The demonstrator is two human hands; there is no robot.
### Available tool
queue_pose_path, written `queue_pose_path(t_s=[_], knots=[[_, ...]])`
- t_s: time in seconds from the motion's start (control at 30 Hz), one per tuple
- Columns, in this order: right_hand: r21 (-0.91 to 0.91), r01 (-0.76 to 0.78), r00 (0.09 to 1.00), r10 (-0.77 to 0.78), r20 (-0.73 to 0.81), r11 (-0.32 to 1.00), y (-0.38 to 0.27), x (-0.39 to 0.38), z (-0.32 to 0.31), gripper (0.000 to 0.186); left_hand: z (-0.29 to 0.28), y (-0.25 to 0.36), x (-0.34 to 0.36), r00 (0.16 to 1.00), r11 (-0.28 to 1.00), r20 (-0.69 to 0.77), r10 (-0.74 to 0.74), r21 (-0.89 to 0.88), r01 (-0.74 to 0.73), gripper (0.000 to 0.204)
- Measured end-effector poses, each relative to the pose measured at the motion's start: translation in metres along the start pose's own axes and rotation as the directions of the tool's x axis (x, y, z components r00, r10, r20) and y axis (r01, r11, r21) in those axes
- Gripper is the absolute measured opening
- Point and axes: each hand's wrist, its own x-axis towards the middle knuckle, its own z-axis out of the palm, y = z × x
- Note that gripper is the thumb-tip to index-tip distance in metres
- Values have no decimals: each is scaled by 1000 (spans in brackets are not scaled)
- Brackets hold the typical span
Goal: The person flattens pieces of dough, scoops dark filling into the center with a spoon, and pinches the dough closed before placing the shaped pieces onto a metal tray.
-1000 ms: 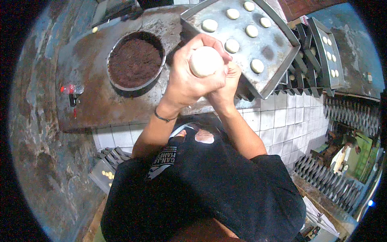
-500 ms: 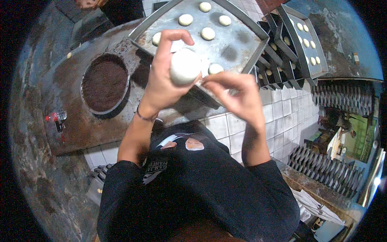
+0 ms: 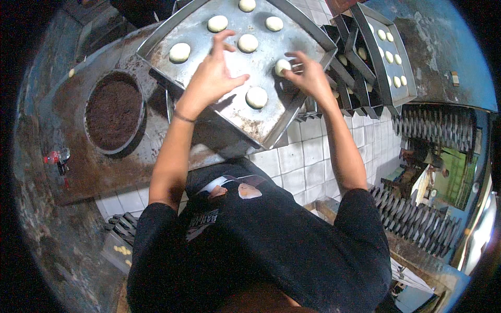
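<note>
1. Gripping a dough ball (image 3: pixel 281 66) with the right hand (image 3: pixel 312 81), thumb and fingers closed around it, at the right side of the big tray (image 3: pixel 274 116); cannot tell whether lifted or touching the metal.
2. Holding the left hand (image 3: pixel 209 81) open over the tray's near-left part, thumb apart from half-bent fingers (a dark shadow beneath).
3. Partly covered by the right fingertips: the gripped ball, its far side impossible to make out.
4. In the big tray, spaced well apart: six more balls (image 3: pixel 248 43), the topmost right at the upper border. Cut off there too: the tray's far corner.
5. In the round pan (image 3: pixel 140 125), left on the worktop: dark brown crumbs (image 3: pixel 112 112), depth hard to judge.
6. At right, a slanted tray (image 3: pixel 399 91) with pale balls; beside it, crossed trays (image 3: pixel 360 78), insides mostly lost in shadow.
7. Near the left rim, dim and small: a bottle (image 3: pixel 57 155).
</note>
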Motion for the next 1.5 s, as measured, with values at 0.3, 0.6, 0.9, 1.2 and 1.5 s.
queue_pose_path(t_s=[0.3,0.6,0.9,1.2,1.5], knots=[[-500,146,984,-75,159,854,44,24,71,94,-25,-27,-25,959,999,-284,-22,-30,14,68],[-203,101,994,-91,58,974,9,48,24,88,-28,-30,-26,951,970,-305,-58,-243,-19,55],[766,222,950,43,-309,603,32,26,1,90,-88,169,-132,540,597,718,440,-683,421,24],[809,567,734,348,-583,158,-5,-145,41,77,-157,196,-173,264,890,899,350,-407,206,35],[794,490,693,392,-605,359,-57,-262,95,72,-171,178,-277,779,226,-92,621,-930,-290,27]])
